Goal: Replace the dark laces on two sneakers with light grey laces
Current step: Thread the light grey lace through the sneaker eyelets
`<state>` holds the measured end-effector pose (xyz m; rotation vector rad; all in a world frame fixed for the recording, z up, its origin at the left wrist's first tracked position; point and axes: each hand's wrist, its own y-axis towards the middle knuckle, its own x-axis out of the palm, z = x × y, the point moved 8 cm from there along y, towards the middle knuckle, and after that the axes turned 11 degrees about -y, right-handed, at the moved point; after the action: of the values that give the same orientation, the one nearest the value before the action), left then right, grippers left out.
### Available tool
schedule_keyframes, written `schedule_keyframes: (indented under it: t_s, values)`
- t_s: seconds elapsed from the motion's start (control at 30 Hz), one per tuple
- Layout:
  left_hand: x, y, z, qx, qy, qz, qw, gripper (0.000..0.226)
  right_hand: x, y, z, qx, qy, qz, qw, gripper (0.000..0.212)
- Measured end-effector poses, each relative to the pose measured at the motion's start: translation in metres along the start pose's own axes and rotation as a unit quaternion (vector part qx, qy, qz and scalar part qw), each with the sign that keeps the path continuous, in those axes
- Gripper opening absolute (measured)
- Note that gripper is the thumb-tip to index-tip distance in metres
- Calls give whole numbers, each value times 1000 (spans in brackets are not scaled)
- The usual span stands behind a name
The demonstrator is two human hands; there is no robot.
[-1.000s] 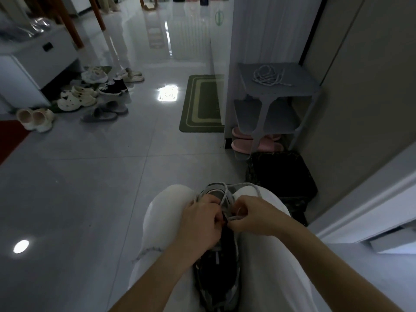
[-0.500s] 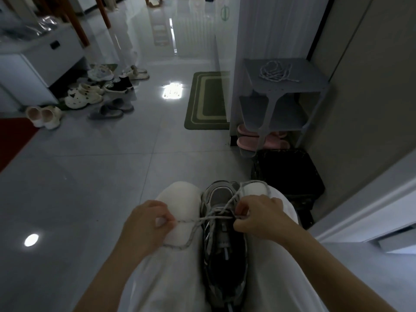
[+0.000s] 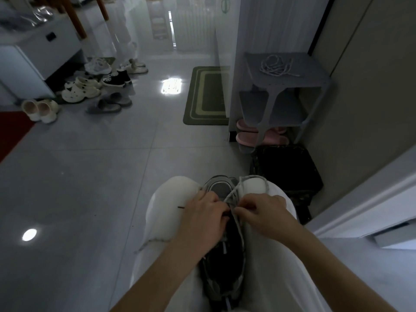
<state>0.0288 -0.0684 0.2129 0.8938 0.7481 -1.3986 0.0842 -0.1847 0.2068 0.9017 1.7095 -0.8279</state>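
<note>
A dark grey sneaker (image 3: 225, 262) lies between my knees on my white trousers, toe pointing away from me. A light grey lace (image 3: 235, 192) crosses its upper eyelets and loops over my right knee. My left hand (image 3: 202, 219) sits over the middle of the lacing, fingers curled on the lace; one lace end trails across my left thigh. My right hand (image 3: 263, 210) pinches the lace at the right eyelets. A second light grey lace (image 3: 275, 66) lies coiled on top of the grey shelf rack (image 3: 315, 73).
Pink slippers (image 3: 261, 136) sit under the rack, and a dark bag (image 3: 286, 170) stands just past my right knee by the wall. A green mat (image 3: 207, 95) lies ahead. Several shoes (image 3: 94, 86) are scattered at the left beside a white cabinet (image 3: 36, 52).
My left hand, which had pulled the lace out to the left, has come back to the sneaker's lacing beside my right hand. The camera has tilted slightly.
</note>
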Motion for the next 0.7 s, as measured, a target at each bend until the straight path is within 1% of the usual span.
schedule_keyframes:
  t_s: [0.1,0.13,0.2,0.27,0.3,0.37,0.4,0.43,0.47,0.53,0.57,0.63,0.7]
  values:
    - [2,7,2,-25,23,-3,999,22,-4,3,14,-6,-126,18,992,31]
    - [2,9,3,-29,26,-6,999,21,-5,4,18,-6,-152,19,988,35]
    - [3,11,1,-39,24,-16,999,19,-7,7,21,-3,-167,29,986,35]
    - [5,11,-2,-47,16,-25,998,17,-11,13,20,-1,-155,72,985,26]
    - [5,10,-3,-49,13,-27,998,16,-11,16,18,-1,-155,92,984,29]
    - [5,7,-3,-53,14,-33,998,16,0,26,11,-7,-179,85,980,49]
    - [4,6,-3,-55,16,-36,998,17,6,32,9,-9,-191,82,978,56]
    - [3,4,-3,-56,18,-37,998,17,11,37,7,-12,-208,73,975,56]
    - [2,3,-4,-58,22,-37,997,18,14,41,5,-16,-212,56,975,50]
    - [0,1,-8,-64,24,-33,997,18,11,45,1,-46,-210,60,975,27]
    - [-1,0,-10,-69,22,-31,997,18,8,44,0,-68,-210,75,972,20]
    - [-2,-1,-15,-78,17,-30,996,17,-1,39,0,-94,-195,77,973,31]
    - [-2,0,-16,-81,19,-29,996,16,-10,30,-3,-84,-142,58,985,38]
